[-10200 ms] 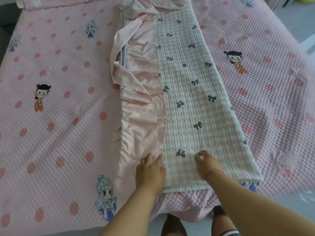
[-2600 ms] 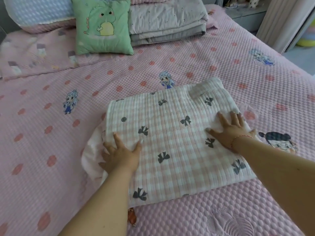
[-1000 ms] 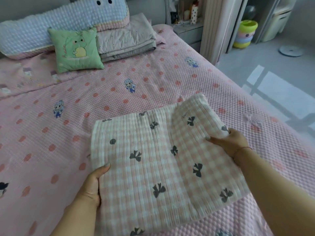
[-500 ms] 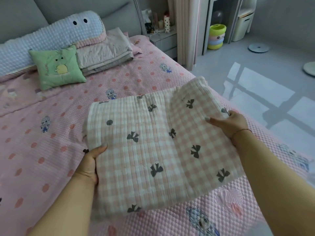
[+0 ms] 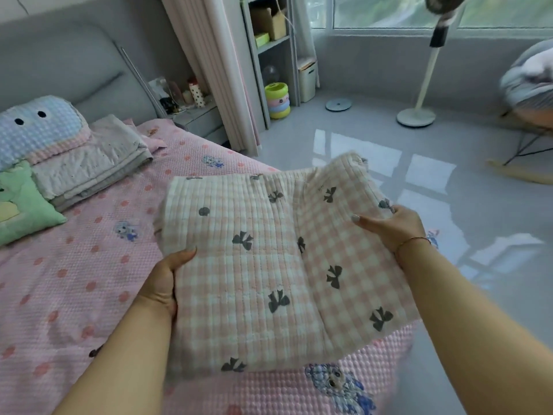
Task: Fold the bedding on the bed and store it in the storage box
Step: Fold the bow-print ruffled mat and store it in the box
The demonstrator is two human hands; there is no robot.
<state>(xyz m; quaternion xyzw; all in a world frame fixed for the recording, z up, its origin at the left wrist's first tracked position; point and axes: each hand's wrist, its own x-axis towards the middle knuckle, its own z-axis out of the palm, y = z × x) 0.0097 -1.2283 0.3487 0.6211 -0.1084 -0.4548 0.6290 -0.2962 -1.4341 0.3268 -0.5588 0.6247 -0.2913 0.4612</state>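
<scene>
So the folded gingham quilt (image 5: 269,265), pink-and-white checks with little dark bows, was held up off the pink bedspread (image 5: 74,265) between both hands. The left hand (image 5: 163,283) gripped its left edge with the thumb lying on top; the other fingers were tucked underneath, so I couldn't see them. The right hand (image 5: 392,227) gripped the right edge the same way, thumb on top and fingers curled under the fabric, with a thin bracelet at the wrist. The layers of the fold weren't visible from above, and the quilt's far right corner flopped up a bit.

No storage box showed up anywhere in view. Up by the headboard sat a folded grey blanket (image 5: 92,163), a green cushion (image 5: 24,208) cut off by the left edge, and a blue plush bolster (image 5: 36,127). Across the glossy floor stood a pedestal fan (image 5: 422,85), its head cropped by the top edge. The nightstand clutter was too blurry to identify.
</scene>
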